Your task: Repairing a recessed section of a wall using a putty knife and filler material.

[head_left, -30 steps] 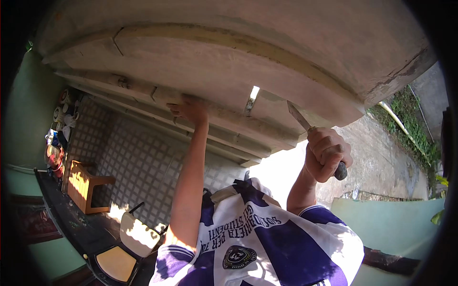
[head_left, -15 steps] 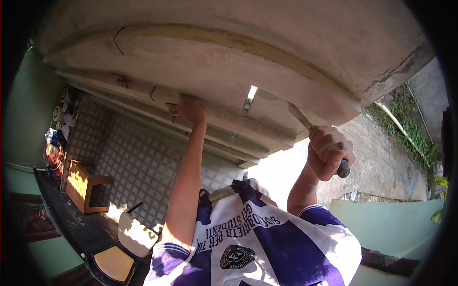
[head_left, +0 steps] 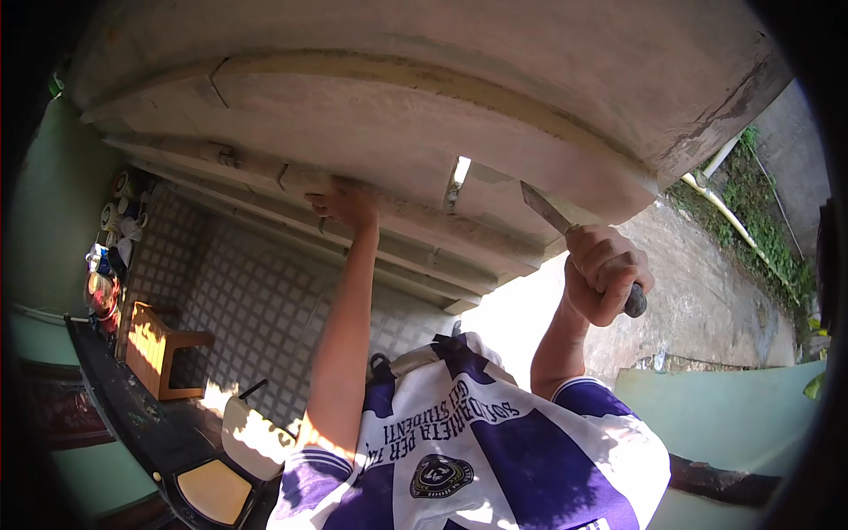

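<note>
My right hand (head_left: 608, 274) is closed round the dark handle of a knife (head_left: 544, 208) with a flat metal blade. Its blade points up and left, close under the curved edge of a pale plastered structure (head_left: 371, 110); whether it touches is hard to tell. To the left, my left hand (head_left: 352, 208) lies on a ledge (head_left: 415, 210) of that structure, fingers stretched to the left and partly in shadow. Between the hands, a narrow slot (head_left: 458, 172) in the plaster lets bright light through.
A wooden stool (head_left: 163, 349) and a chair with a pale seat (head_left: 212, 490) stand lower left, beside a tiled floor (head_left: 256, 283). Several containers (head_left: 110, 216) line the green wall. On the right are sunlit concrete ground (head_left: 707, 291), a pale pipe (head_left: 729, 212) and a low wall (head_left: 715, 415).
My right hand and the knife have shifted slightly up and left. The left hand stays on the ledge. The whole view has moved a little.
</note>
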Action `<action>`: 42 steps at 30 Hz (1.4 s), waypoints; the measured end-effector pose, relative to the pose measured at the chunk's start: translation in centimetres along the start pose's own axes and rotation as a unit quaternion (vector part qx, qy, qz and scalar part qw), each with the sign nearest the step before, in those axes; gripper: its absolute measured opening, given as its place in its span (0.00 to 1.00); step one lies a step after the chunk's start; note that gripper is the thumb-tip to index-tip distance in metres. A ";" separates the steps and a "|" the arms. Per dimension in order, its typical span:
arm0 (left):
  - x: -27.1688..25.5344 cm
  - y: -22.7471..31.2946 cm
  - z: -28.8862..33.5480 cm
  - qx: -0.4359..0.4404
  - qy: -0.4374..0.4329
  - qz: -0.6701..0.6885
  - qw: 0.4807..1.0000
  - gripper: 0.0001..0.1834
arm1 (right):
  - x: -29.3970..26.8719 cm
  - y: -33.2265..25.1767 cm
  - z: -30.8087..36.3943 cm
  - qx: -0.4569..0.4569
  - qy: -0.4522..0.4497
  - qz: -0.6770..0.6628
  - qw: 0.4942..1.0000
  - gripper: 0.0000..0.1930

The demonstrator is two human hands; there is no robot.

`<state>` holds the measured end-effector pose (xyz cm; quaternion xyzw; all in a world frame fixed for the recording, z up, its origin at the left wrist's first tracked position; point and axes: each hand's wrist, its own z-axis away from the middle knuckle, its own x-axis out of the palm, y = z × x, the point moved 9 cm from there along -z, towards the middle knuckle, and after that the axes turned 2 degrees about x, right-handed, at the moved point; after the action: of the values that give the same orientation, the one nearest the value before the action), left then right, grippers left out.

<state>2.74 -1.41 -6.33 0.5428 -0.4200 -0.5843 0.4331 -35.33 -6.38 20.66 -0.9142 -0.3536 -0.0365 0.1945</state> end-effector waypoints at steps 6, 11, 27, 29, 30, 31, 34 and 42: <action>0.1 -0.2 -0.7 0.002 0.009 0.009 1.000 0.47 | 1.0 0.7 0.4 0.006 -0.027 0.035 0.999 0.22; 0.1 -1.2 -1.1 0.009 0.013 -0.024 1.000 0.46 | 0.9 3.2 1.5 0.064 0.007 0.027 0.998 0.22; -0.1 -1.3 -1.1 0.033 0.040 0.013 0.999 0.48 | -0.1 -0.5 -0.3 0.007 -0.002 -0.043 0.999 0.24; -0.4 -0.7 -0.8 0.032 0.036 -0.018 0.999 0.48 | 0.4 0.1 0.1 0.000 -0.001 0.002 1.000 0.24; 0.0 -0.7 -0.8 0.011 0.009 0.001 1.000 0.47 | 1.1 0.0 0.1 -0.006 -0.009 0.034 0.999 0.24; 0.2 -0.9 -0.6 -0.011 -0.018 0.019 1.000 0.46 | 1.0 -0.1 0.1 -0.004 -0.010 0.035 0.999 0.24; 0.1 -0.4 -1.1 0.016 -0.002 0.010 1.000 0.46 | 0.0 0.3 0.0 0.018 -0.006 -0.036 0.999 0.24; 0.5 -1.1 -1.2 0.019 -0.001 0.036 0.999 0.48 | -0.5 2.1 1.1 0.052 0.031 -0.014 0.998 0.25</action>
<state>3.89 -1.64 -7.64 0.5352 -0.4507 -0.5604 0.4431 -34.34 -7.72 18.87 -0.8964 -0.3614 -0.0492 0.2517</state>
